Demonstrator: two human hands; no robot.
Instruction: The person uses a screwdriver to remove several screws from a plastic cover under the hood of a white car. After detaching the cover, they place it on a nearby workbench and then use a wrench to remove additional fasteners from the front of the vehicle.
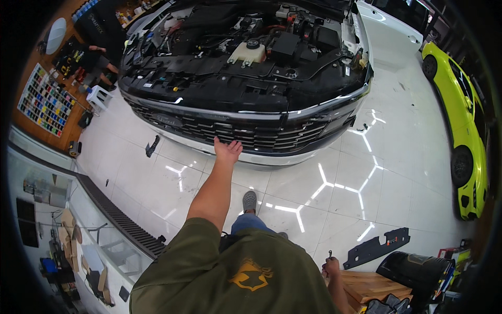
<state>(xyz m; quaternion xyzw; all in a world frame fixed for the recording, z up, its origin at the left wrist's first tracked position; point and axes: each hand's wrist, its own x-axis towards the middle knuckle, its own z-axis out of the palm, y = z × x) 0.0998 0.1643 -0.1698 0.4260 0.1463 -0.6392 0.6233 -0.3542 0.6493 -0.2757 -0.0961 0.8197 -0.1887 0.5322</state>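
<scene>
My left hand (228, 150) is stretched forward with its fingers apart and holds nothing. It is in front of the slatted grille (251, 137) of a white car's front end; I cannot tell whether it touches the slats. Above the grille, the open engine bay (261, 42) shows dark covers, hoses and a pale reservoir (248, 54) with a black cap. Down at my right side, my right hand (331, 269) is closed around a small hand tool with a rounded metal head (330, 254), its exact kind too small to tell. A wooden workbench or cart (374, 284) is beside that hand.
A long black trim panel (377, 248) lies on the glossy tiled floor (282, 180) at right; a small black part (152, 146) lies at left. A lime-green car (463, 104) stands far right. A person (99, 60) is near a white stool (98, 98) at back left.
</scene>
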